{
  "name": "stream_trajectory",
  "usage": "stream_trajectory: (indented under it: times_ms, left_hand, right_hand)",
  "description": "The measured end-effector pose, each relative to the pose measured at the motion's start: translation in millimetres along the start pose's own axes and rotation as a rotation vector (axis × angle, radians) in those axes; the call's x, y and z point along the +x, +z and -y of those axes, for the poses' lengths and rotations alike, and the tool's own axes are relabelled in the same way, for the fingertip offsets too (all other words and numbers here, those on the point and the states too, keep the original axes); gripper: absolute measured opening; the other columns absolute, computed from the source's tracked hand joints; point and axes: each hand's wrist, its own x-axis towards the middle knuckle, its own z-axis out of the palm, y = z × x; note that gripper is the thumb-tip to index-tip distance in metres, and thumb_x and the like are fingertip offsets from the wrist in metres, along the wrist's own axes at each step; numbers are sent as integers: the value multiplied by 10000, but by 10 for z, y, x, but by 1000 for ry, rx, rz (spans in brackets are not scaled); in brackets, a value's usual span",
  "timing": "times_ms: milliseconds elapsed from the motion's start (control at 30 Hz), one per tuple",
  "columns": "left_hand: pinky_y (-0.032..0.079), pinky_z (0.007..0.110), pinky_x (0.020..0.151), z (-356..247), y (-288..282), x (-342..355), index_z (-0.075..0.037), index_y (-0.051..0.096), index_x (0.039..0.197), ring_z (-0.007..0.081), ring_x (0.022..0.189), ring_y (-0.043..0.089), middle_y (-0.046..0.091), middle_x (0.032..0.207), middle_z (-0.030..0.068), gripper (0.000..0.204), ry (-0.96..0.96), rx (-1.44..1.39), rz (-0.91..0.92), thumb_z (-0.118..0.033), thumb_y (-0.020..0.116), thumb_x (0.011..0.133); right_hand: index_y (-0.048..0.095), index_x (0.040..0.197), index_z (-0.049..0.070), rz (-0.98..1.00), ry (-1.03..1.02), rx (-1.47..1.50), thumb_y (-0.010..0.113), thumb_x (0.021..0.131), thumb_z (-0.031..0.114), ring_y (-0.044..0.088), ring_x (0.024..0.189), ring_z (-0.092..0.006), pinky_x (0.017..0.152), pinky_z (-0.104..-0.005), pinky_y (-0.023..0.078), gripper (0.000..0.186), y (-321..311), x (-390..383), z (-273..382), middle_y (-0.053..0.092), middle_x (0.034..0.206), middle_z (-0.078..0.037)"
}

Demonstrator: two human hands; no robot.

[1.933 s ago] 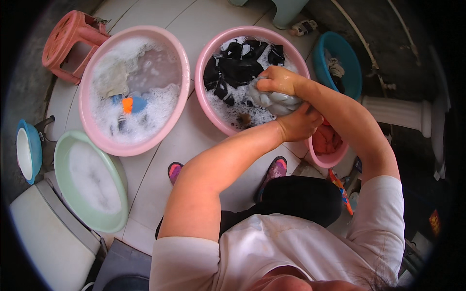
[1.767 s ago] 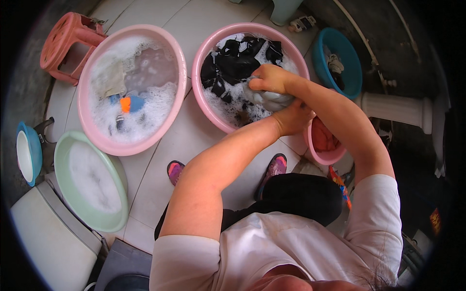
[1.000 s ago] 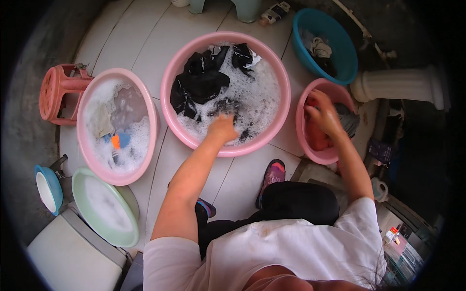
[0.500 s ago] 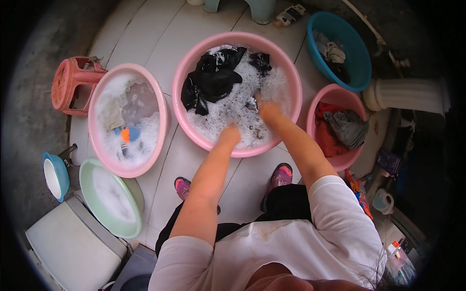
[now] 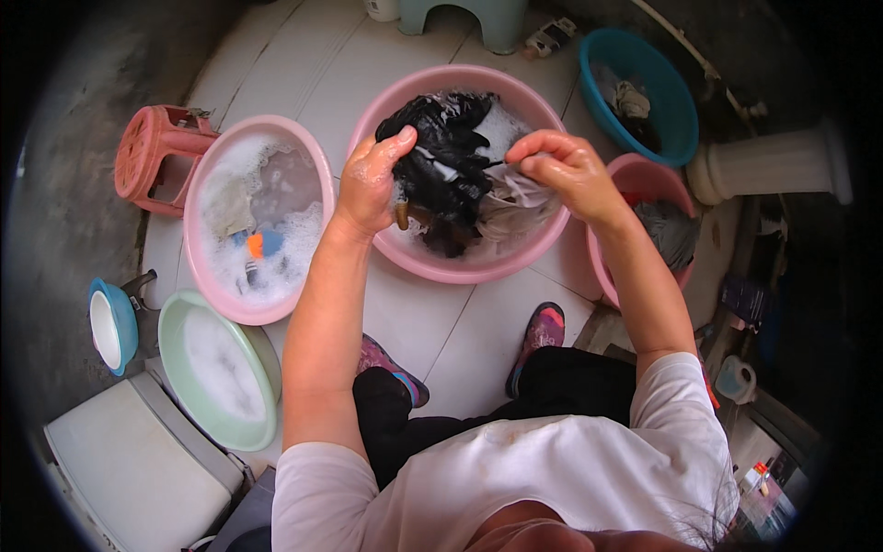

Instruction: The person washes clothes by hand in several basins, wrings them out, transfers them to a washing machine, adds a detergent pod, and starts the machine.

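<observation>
My left hand grips wet black clothing, lifted at the left side of the large pink basin of soapy water. My right hand, at the basin's right, pinches a thin dark part of that clothing, with its thumb and index finger close together. A pale, soaked cloth hangs or lies beneath my right hand; which, I cannot tell. Brownish fabric shows under the black clothing.
Left stand a pink basin of suds, a green basin, a small blue basin and a red stool. Right are a teal basin, a small pink basin of laundry and a white pedestal. A pale appliance sits lower left.
The grey cloth formerly in my hands now lies in the small pink basin. Both hands, lately down in the suds, have risen with the black clothing, which is now bunched and lifted.
</observation>
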Motion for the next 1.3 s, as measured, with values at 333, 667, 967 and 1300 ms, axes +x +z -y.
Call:
stream_trajectory:
  times_ms: [333, 667, 967, 1300]
  left_hand:
    - [482, 344, 773, -291, -28, 17, 64, 506, 1012, 235, 844, 587, 584, 941, 142, 289, 42, -164, 49, -65, 430, 764]
    - [386, 333, 879, 1218, -878, 393, 3, 472, 1143, 299, 1036, 474, 521, 1081, 180, 463, -258, 1401, -214, -155, 502, 709]
    - [331, 450, 941, 2238, -1147, 344, -10, 412, 1229, 329, 1141, 413, 330, 1297, 232, 662, -786, 1940, 382, -382, 575, 707]
    - [376, 430, 904, 2125, -1017, 668, -33, 438, 1213, 331, 1123, 441, 427, 1242, 192, 547, -798, 1855, 404, -347, 500, 770]
  right_hand:
    - [576, 947, 0, -16, -281, 279, 513, 795, 43, 536, 804, -65, 729, -213, 438, 171, 50, -36, 535, 586, 918, -29]
    - [533, 1117, 96, -48, -68, -932, 645, 732, 207, 493, 998, -267, 842, -346, 406, 417, -109, 542, -1221, 487, 1137, -154]
    - [424, 1225, 79, 35, 459, -1345, 418, 824, 223, 412, 1110, -367, 934, -443, 334, 426, 132, 689, -2437, 431, 1200, -189]
    - [423, 1212, 67, 255, 673, -1420, 408, 839, 260, 434, 1097, -341, 922, -419, 344, 420, -220, 742, -2832, 459, 1178, -185]
